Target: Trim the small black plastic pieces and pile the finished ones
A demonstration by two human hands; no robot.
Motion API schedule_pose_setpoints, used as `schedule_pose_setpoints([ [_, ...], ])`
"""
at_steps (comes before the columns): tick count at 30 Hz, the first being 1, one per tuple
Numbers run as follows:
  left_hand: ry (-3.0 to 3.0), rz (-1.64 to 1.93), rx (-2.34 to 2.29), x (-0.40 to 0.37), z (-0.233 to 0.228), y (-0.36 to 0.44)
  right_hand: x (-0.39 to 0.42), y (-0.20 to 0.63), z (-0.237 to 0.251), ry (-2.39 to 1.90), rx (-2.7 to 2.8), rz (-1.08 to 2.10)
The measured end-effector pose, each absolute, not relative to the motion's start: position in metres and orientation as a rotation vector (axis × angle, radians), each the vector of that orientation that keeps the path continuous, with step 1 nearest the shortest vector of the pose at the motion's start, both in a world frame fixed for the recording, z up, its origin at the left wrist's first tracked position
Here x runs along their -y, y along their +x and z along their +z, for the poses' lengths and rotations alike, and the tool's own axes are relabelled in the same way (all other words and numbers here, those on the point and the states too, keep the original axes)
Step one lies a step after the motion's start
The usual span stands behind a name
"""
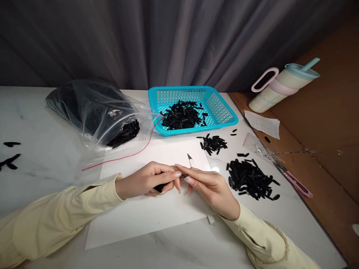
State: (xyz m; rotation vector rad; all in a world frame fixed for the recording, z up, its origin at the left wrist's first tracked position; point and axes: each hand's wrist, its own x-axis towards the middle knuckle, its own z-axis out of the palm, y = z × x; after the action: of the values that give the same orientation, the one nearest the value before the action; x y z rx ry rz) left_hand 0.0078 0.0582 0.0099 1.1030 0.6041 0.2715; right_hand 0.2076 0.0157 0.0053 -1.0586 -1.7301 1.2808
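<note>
My left hand (157,181) is closed, with small black strips (160,187) showing under its fingers. Between its fingertips and those of my right hand (214,186) is one thin black strip (184,175). The right thumb and fingers are pinched at that strip's end. Both hands are just above a white sheet of paper (123,220). A pointed dark blade with a white handle (192,162) shows beyond the right fingers; whether the right hand grips it or it lies beneath cannot be made out.
A blue basket (193,130) holds black strips. Left of it is a clear plastic bag (84,108) with black contents. Loose piles (249,179) (214,144) lie at right, near pink-handled scissors (298,185). A tumbler (283,87) stands at back right.
</note>
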Motion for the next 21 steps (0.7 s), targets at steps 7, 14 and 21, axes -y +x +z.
schedule_pose_setpoints([
  [7, 1.079, 0.273, -0.636, -0.0589, 0.0114, 0.0074, -0.0162, 0.2094, 0.0116, -1.141, 1.684, 1.263],
  [14, 1.072, 0.273, -0.625, -0.0584, 0.0086, 0.0084, -0.0161, 0.2095, 0.012, -1.228, 1.673, 1.262],
  [21, 1.071, 0.258, -0.632, -0.0579, 0.0077, 0.0075, -0.0161, 0.2083, 0.0104, -1.182, 1.623, 1.331],
])
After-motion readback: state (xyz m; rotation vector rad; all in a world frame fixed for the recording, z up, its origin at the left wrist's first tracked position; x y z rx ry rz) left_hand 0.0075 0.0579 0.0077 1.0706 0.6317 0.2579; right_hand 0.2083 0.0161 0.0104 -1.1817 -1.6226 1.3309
